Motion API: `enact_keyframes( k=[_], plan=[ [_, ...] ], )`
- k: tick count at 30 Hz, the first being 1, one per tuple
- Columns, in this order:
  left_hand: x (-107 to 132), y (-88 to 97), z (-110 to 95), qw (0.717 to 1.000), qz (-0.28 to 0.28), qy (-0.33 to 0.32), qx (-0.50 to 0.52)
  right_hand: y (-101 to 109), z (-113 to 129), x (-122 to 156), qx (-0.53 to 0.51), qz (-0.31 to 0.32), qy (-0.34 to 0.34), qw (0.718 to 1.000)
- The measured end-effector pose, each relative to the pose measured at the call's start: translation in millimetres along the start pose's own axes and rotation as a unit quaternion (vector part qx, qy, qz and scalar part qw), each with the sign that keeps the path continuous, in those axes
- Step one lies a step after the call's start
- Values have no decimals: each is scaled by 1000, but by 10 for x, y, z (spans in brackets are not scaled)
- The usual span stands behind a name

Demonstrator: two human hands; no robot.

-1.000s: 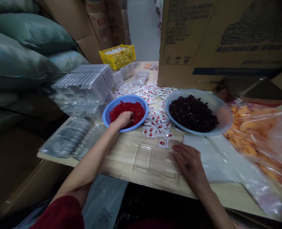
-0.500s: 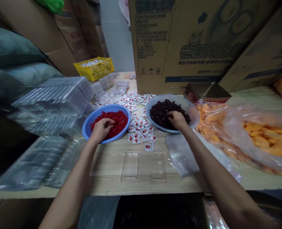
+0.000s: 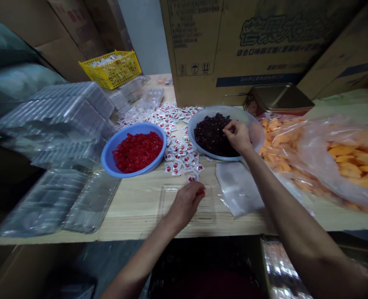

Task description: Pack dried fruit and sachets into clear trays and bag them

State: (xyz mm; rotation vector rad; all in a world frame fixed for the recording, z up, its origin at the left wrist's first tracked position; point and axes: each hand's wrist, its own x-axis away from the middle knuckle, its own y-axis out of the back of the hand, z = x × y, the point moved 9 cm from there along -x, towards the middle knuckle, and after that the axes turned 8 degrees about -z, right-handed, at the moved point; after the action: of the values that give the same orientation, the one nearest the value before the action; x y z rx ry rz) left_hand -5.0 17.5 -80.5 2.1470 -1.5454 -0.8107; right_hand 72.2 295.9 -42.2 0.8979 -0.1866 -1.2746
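The left hand (image 3: 186, 202) hangs over the clear tray (image 3: 207, 209), its grip pinched around at least 1 red piece (image 3: 201, 192); the right hand (image 3: 238, 136) is at the dark pieces (image 3: 211, 133) in the pale bowl (image 3: 257, 132), fingertips bunched, whether holding anything I cannot tell; the blue bowl (image 3: 109, 161) sits at the tray's 10 o'clock, the pale bowl at 1 o'clock, seemingly so each suits 1 hand's reach.
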Motion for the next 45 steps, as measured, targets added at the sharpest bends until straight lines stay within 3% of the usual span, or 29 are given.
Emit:
enact_keyframes(
  k=[2,5,8,10,15,17,19,21,23,25,26,27,29,31,35,38,40,43,45],
  plan=[
    [19,-98,-6,998,3,-44,-54,269,109,269,-141,-48,1,989],
    [-4,28,-15,992,-27,-82,-87,469,322,910,-241,-22,29,970],
    [-146,294,117,991,-64,-40,-112,377,493,1557,-214,50,65,973],
    [-292,345,249,987,-42,-15,-153,210,575,1850,-182,86,102,974],
    [-536,129,490,975,41,16,-218,-205,614,2093,-59,130,169,975],
    [-523,107,484,972,34,29,-229,-228,638,2125,-40,131,194,971],
    [-477,218,381,976,0,16,-217,-144,667,2146,-44,118,217,968],
    [-439,538,234,981,-71,-18,-180,39,676,2119,-54,85,231,968],
    [-428,1055,192,973,-162,-35,-161,296,649,1994,-63,32,230,971],
    [-476,1613,381,951,-229,8,-208,559,587,1757,-69,-33,208,975],
    [-535,1818,556,941,-225,44,-248,655,549,1607,-66,-60,194,977],
    [-611,1937,795,937,-183,95,-282,713,507,1440,-59,-79,182,978],
    [-711,1956,1305,934,-47,197,-293,679,422,1081,-31,-79,164,983],
    [-750,1873,1591,932,35,235,-275,455,316,733,15,-27,144,989],
    [-764,1771,1659,940,42,224,-254,-178,67,292,130,118,69,982],
    [-720,1837,1622,938,10,232,-256,-452,39,165,157,145,42,976],
    [-685,1978,1524,941,-61,226,-243,-522,50,120,154,145,30,977],
    [-501,2175,1156,943,-224,181,-168,-420,51,62,136,119,13,983],
    [-292,2083,797,946,-280,139,-84,-208,53,75,120,81,9,989]
  ],
)
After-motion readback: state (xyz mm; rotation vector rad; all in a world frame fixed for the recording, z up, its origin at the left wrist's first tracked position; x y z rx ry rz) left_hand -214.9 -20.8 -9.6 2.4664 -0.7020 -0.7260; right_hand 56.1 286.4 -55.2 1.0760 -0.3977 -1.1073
